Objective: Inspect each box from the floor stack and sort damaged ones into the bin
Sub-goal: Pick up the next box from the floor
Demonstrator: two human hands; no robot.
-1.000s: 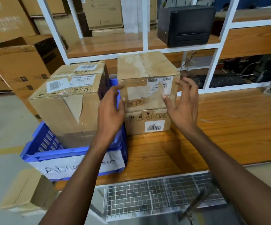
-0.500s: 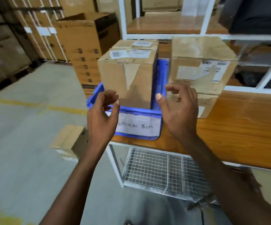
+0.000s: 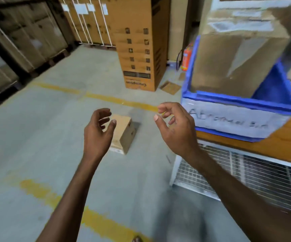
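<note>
Both of the person's arms reach out over the concrete floor (image 3: pixel 27 137), and neither hand grasps anything. The left hand (image 3: pixel 97 133) is loose, fingers softly curled with the thumb up, and the right hand (image 3: pixel 176 130) beside it is just as slack, palm turned inward. Past and below the left hand, a small cardboard box (image 3: pixel 124 137) sits alone on the floor, near the table's left end and short of the yellow line (image 3: pixel 116 100) painted across the concrete; from here I cannot tell whether the hand touches it. The blue bin (image 3: pixel 219 95) stands at the front left corner of the wooden table (image 3: pixel 287 144), with a white label reading "Abnormal Bin" on its near wall. A large brown box (image 3: pixel 237 67) stands inside it, rising well above the rim, though blurred. Wire mesh shelving (image 3: pixel 245 175) runs beneath the tabletop. Farther back a tall printed carton (image 3: pixel 137 49) stands upright on the floor, with a flat scrap of cardboard (image 3: pixel 170 87) at its foot and a red fire extinguisher (image 3: pixel 186 56) by the wall.
</note>
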